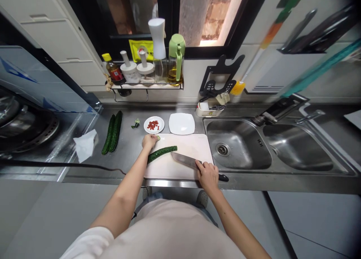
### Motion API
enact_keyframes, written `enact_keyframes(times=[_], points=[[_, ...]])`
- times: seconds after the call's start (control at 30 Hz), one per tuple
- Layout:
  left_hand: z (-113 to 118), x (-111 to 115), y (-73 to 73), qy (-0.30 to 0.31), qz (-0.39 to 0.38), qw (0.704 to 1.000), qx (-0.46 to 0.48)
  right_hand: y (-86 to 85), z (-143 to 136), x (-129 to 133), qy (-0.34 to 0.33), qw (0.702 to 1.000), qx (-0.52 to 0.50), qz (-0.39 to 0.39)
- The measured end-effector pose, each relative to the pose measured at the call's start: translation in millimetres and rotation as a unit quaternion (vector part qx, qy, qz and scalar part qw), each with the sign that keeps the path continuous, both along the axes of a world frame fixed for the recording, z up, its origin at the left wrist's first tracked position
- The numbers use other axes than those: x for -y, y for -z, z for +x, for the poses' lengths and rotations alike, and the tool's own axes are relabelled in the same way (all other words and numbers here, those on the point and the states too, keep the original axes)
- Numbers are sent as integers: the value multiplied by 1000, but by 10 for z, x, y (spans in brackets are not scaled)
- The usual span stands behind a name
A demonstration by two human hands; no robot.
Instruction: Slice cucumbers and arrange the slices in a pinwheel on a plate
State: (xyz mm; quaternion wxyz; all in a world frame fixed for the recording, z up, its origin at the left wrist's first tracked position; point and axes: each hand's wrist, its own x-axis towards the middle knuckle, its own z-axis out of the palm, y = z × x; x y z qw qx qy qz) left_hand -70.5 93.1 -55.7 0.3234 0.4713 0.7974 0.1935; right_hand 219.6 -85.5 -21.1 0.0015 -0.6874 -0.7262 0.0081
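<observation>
On the pale cutting board (197, 146) lies a dark green cucumber (162, 152), its left part hidden behind my left forearm. My left hand (150, 141) is closed at the board's upper left edge, pinching a small cucumber piece (158, 138). The fingers of my right hand (208, 175) are wrapped round a kitchen knife (184, 160), whose blade lies low over the board with its tip near the cucumber's right end. Behind the board are a white plate of small red pieces (153, 131) and a bare white square plate (182, 123).
Two whole cucumbers (115, 132) and a white tissue (85, 145) lie at the left. Small green scraps (135, 123) sit by the plates. A double sink (239, 144) is at the right. Bottles stand on a wall rack (149, 87); a dark cable (84, 165) crosses the counter.
</observation>
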Motion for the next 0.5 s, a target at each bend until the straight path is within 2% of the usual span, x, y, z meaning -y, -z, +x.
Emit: enact_keyframes(times=[0.27, 0.5], points=[[65, -115, 66, 15, 8, 999, -48, 37, 16, 27, 1, 1000, 0, 8], [90, -128, 81, 40, 27, 995, -90, 54, 9, 26, 5, 1000, -4, -5]])
